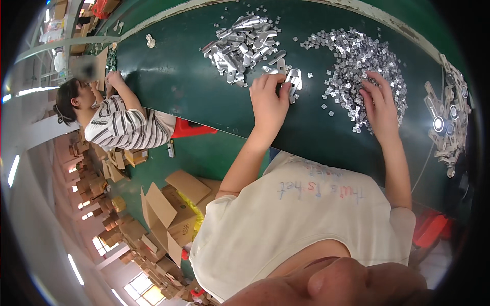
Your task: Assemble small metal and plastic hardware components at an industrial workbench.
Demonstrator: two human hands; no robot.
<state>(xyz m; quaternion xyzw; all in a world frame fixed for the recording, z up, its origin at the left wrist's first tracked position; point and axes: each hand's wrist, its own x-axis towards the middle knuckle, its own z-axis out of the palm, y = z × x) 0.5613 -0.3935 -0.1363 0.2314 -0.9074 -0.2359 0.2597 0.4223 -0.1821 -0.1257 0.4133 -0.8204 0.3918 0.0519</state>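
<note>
My left hand (269,104) is closed, its thumb and fingers pinching a silver slotted metal plate (294,76) at the table's middle. Beyond that hand lies a heap of long, rounded silver metal plates (240,48), with a few loose ones close to my fingertips. On the right, my right hand (382,109) reaches into a wide pile of small square metal pieces (352,56). Its thumb and fingertips are drawn together among the pieces; what they hold is too small to make out.
Assembled metal parts with round discs (449,109) lie at the table's right end. A small pale object (150,41) sits far left on the green table (178,66). A co-worker (122,115) in stripes works at the left. Open cardboard boxes (176,214) stand on the floor.
</note>
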